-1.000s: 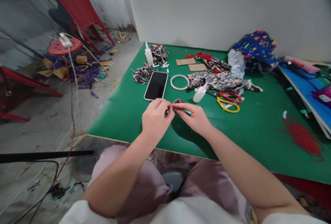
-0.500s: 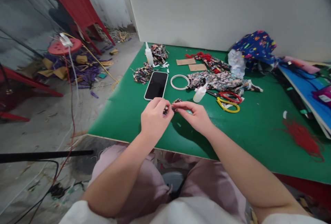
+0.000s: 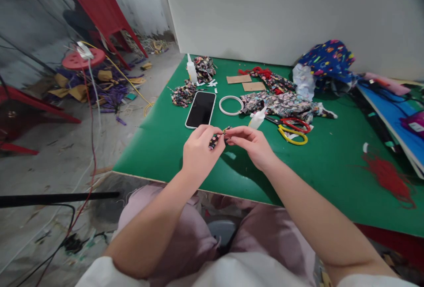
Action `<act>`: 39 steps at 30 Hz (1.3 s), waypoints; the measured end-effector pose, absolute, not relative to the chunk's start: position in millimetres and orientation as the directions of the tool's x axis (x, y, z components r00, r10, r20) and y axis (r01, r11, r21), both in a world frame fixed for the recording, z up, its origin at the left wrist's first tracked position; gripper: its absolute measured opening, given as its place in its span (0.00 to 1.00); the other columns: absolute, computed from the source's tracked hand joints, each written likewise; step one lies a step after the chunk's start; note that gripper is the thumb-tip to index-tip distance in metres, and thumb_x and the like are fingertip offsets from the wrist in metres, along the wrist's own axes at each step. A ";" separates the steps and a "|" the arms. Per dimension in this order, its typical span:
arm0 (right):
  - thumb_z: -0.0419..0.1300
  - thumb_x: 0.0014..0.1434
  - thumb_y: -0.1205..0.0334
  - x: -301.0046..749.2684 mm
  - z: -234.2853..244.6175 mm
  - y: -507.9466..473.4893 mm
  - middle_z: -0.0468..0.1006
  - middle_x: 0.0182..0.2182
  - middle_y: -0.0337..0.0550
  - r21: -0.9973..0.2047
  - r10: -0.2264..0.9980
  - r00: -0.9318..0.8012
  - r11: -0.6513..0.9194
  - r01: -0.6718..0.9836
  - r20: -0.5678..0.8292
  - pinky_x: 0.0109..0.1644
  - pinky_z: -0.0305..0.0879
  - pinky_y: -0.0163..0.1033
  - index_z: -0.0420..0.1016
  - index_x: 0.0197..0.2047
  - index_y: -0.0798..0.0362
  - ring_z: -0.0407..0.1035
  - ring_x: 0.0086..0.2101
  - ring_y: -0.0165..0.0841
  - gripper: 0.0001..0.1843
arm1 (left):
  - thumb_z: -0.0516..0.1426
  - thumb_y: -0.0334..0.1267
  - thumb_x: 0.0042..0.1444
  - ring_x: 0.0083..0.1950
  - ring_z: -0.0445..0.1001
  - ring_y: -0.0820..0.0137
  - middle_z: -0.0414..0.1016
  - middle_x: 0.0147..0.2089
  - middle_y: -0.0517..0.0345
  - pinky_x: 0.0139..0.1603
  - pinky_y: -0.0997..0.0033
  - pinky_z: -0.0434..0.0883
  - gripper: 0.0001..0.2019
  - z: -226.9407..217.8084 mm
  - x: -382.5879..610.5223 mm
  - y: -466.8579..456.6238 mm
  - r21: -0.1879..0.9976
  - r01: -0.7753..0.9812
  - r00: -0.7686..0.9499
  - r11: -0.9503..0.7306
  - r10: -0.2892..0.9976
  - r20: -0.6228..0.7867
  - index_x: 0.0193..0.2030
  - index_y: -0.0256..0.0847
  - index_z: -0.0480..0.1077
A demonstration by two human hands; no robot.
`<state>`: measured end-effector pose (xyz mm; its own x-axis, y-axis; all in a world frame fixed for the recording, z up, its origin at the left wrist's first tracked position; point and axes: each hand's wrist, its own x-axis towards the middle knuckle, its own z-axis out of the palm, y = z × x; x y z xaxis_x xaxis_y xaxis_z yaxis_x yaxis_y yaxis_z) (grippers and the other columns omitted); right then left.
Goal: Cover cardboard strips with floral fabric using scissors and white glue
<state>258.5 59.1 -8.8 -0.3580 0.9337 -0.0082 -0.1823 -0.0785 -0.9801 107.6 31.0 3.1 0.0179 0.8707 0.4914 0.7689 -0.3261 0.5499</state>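
My left hand [image 3: 198,153] and my right hand [image 3: 253,145] meet above the near part of the green table [image 3: 165,150]. Both pinch a small strip of dark floral fabric [image 3: 219,137] held between the fingertips. Just beyond the hands lie a black phone [image 3: 200,109], a white ring [image 3: 231,105] and a small white glue bottle [image 3: 257,119]. A tiny pale scrap [image 3: 231,155] lies on the table under my right hand.
Red and yellow scissors [image 3: 291,129] lie right of the bottle, beside a floral cloth [image 3: 281,103]. Fabric scraps [image 3: 183,94], a second bottle [image 3: 191,71] and cardboard pieces [image 3: 247,82] sit farther back. Red thread [image 3: 387,177] lies at right. Red chairs [image 3: 99,9] stand on the floor at left.
Both hands have lifted slightly and shifted a little right with the fabric strip still pinched; my right hand's fingers have closed in towards the left hand.
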 end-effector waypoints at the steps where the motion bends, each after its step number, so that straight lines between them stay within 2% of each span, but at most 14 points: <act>1: 0.61 0.48 0.62 258.3 -8.5 58.9 0.78 0.34 0.38 -0.982 0.932 -0.362 -0.077 -0.174 -0.009 0.43 0.68 0.39 0.75 0.35 0.49 0.71 0.35 0.30 0.09 | 0.53 0.32 0.52 0.37 0.69 0.71 0.71 0.36 0.57 0.37 0.73 0.67 0.04 3.3 107.8 30.9 0.556 0.766 0.016 -0.322 0.875 0.485 0.33 0.40 0.68; 11: 0.61 0.48 0.62 256.4 -8.8 57.4 0.77 0.35 0.38 -0.993 0.931 -0.365 -0.032 -0.113 0.012 0.44 0.67 0.39 0.76 0.36 0.49 0.71 0.36 0.31 0.09 | 0.52 0.33 0.53 0.37 0.70 0.71 0.71 0.35 0.57 0.35 0.75 0.67 0.04 2.0 108.1 31.4 0.568 0.764 0.003 -0.307 0.881 0.473 0.32 0.40 0.68; 19: 0.58 0.51 0.64 256.0 -8.8 54.1 0.78 0.36 0.39 -0.991 0.927 -0.356 0.133 0.029 0.114 0.46 0.65 0.39 0.75 0.39 0.50 0.71 0.38 0.31 0.10 | 0.53 0.31 0.51 0.33 0.69 0.73 0.70 0.33 0.59 0.33 0.76 0.66 0.02 -0.6 107.3 33.3 0.552 0.779 0.000 -0.298 0.880 0.476 0.30 0.39 0.67; 30: 0.60 0.49 0.65 256.3 -11.2 57.4 0.78 0.32 0.37 -0.986 0.938 -0.343 -0.015 -0.168 0.045 0.40 0.67 0.37 0.76 0.35 0.49 0.71 0.34 0.29 0.08 | 0.53 0.30 0.50 0.31 0.67 0.75 0.69 0.31 0.60 0.30 0.77 0.65 0.02 1.0 108.7 33.5 0.562 0.767 -0.007 -0.310 0.872 0.490 0.28 0.39 0.65; 39: 0.60 0.49 0.64 257.7 -10.9 58.0 0.78 0.32 0.38 -0.976 0.939 -0.343 -0.041 -0.213 0.035 0.41 0.67 0.39 0.76 0.34 0.50 0.71 0.33 0.29 0.07 | 0.54 0.30 0.49 0.31 0.67 0.75 0.69 0.31 0.60 0.30 0.77 0.66 0.02 2.9 107.7 34.1 0.569 0.763 -0.014 -0.305 0.873 0.487 0.28 0.39 0.65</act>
<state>257.7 58.0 -10.9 -0.3426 0.9388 0.0349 -0.2126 -0.0413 -0.9763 107.7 34.1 2.9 -0.0143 0.8732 0.4872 0.7634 -0.3052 0.5693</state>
